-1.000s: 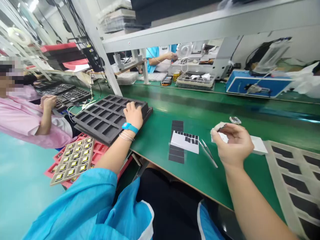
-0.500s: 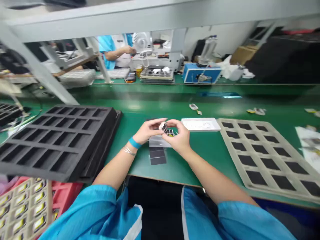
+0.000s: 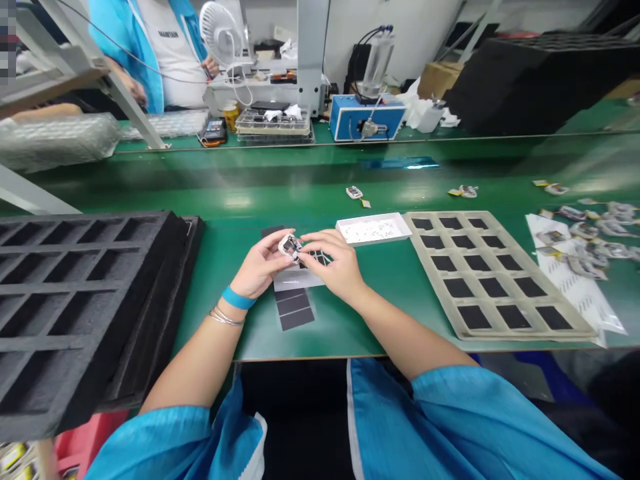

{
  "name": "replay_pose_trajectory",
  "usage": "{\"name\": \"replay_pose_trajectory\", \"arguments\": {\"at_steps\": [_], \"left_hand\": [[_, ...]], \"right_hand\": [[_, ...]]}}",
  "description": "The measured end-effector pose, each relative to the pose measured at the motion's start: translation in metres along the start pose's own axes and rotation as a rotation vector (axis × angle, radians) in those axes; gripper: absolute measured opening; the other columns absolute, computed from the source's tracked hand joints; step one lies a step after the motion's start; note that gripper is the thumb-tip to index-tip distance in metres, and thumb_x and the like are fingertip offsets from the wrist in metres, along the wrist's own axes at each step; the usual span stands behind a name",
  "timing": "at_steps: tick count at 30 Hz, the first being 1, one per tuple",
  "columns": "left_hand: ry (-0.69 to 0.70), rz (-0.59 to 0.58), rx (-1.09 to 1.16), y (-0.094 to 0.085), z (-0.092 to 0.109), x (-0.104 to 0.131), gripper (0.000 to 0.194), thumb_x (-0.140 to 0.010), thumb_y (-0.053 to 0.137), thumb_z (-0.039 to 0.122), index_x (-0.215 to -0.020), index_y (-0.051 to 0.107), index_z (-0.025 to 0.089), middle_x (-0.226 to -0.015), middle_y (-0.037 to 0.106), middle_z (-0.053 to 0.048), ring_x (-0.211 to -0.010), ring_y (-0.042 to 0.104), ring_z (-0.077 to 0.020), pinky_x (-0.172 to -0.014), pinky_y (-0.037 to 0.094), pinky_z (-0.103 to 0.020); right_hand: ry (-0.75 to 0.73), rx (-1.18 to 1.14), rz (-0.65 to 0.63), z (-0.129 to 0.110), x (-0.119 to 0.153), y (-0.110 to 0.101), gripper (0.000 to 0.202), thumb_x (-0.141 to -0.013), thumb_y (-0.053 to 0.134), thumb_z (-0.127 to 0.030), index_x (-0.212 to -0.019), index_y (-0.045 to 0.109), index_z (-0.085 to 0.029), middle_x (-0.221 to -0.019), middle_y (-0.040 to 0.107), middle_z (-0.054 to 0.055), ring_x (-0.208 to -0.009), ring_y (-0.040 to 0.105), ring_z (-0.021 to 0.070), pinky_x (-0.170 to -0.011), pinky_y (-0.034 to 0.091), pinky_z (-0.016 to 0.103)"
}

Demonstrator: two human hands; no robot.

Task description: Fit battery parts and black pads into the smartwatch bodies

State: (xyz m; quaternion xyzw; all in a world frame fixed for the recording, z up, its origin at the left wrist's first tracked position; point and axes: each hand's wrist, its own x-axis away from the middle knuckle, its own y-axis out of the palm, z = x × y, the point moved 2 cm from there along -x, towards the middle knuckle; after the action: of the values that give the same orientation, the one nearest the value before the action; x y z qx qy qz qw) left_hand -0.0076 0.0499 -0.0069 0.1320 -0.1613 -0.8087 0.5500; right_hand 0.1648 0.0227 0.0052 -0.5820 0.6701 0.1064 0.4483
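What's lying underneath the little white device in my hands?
Below the small white device, a white sheet with small black pieces lies over dark strips on the green table. Your left hand, right hand and the device cover parts of this; what lies there is hidden.

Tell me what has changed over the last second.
The left hand has come off the black foam tray, moved right and now holds a small white-cased part. The right hand has moved left to meet it, fingers on the part. The view has swung right. The black foam tray, white box and beige tray stay in place.
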Motion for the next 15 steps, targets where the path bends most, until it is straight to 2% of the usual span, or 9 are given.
{"name": "replay_pose_trajectory", "arguments": {"at_steps": [3, 7, 11, 15], "left_hand": [[0.141, 0.042, -0.11, -0.0002, -0.0031, -0.002, 0.053, -0.055, 0.093, 0.02, -0.103, 0.072, 0.021, -0.098, 0.073, -0.003, -0.089, 0.068, -0.0144, -0.082, 0.058, -0.025], [0.28, 0.028, -0.241, 0.0, -0.0053, -0.0028, 0.053, -0.054, 0.094, 0.023, -0.101, 0.07, 0.02, -0.098, 0.073, -0.005, -0.089, 0.069, -0.0165, -0.082, 0.058, -0.027], [0.343, 0.038, -0.283, 0.0002, -0.0073, -0.0024, 0.052, -0.056, 0.093, 0.024, -0.101, 0.069, 0.02, -0.096, 0.073, -0.005, -0.087, 0.069, -0.016, -0.08, 0.057, -0.027], [0.346, 0.099, -0.294, 0.0011, -0.0105, -0.0012, 0.052, -0.054, 0.094, 0.025, -0.1, 0.069, 0.02, -0.098, 0.071, -0.004, -0.088, 0.067, -0.0151, -0.083, 0.056, -0.027]], "right_hand": [[-0.038, 0.055, -0.032, -0.0017, 0.0024, 0.0022, 0.007, -0.088, 0.069, -0.027, -0.083, 0.073, -0.025, -0.1, 0.076, 0.004, -0.094, 0.066, 0.0209, -0.089, 0.053, 0.041], [-0.05, 0.129, -0.015, -0.003, 0.0071, 0.0049, 0.01, -0.09, 0.067, -0.028, -0.084, 0.074, -0.025, -0.097, 0.077, 0.002, -0.091, 0.067, 0.0199, -0.106, 0.044, 0.048], [-0.058, 0.167, 0.011, -0.0038, 0.0098, 0.006, 0.011, -0.091, 0.065, -0.027, -0.084, 0.073, -0.025, -0.097, 0.077, 0.0, -0.09, 0.067, 0.0182, -0.115, 0.035, 0.051], [-0.05, 0.185, -0.003, -0.0027, 0.01, 0.0071, 0.012, -0.091, 0.063, -0.024, -0.083, 0.072, -0.027, -0.099, 0.077, -0.001, -0.091, 0.066, 0.0184, -0.119, 0.03, 0.053]]}}
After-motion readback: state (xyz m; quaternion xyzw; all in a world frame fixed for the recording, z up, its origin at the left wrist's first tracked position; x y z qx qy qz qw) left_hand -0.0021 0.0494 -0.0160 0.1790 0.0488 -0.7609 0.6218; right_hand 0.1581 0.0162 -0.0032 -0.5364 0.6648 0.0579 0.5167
